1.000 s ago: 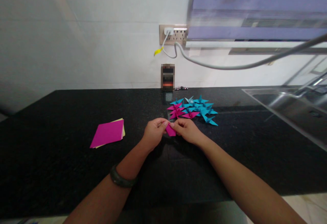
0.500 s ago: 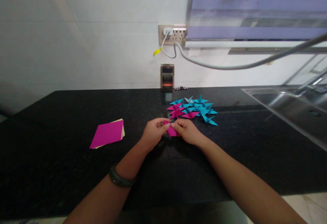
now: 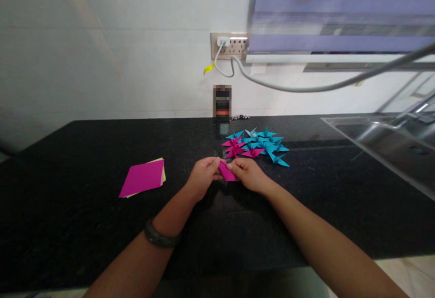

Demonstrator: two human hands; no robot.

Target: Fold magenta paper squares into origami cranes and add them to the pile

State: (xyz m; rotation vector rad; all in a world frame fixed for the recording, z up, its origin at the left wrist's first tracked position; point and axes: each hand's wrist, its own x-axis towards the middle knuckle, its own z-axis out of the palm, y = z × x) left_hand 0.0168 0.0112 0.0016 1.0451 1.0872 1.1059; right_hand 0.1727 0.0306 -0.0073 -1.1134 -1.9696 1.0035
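Note:
A folded piece of magenta origami paper [image 3: 228,172] is held between my two hands, just above the black counter. My left hand [image 3: 205,174] is closed on its left edge, thumb on top and fingers behind. My right hand [image 3: 249,173] pinches the right side between thumb and fingers. Parts of the paper are hidden by the fingers. Right behind my hands lie several folded paper cranes: blue cranes [image 3: 268,146] and magenta cranes [image 3: 252,152], with one pale blue crane [image 3: 251,132] at the back.
A stack of square paper [image 3: 144,178], magenta on top with yellow edges showing, lies left on the black counter [image 3: 84,162]. A phone-like upright object [image 3: 222,103], blurred out, leans on the wall. A sink [image 3: 401,141] is at right. A grey cable [image 3: 299,90] hangs from the wall socket [image 3: 229,46].
My left thumb has drawn back left from the middle of the magenta paper, so more of its top shows. My right hand keeps its pinch in nearly the same place.

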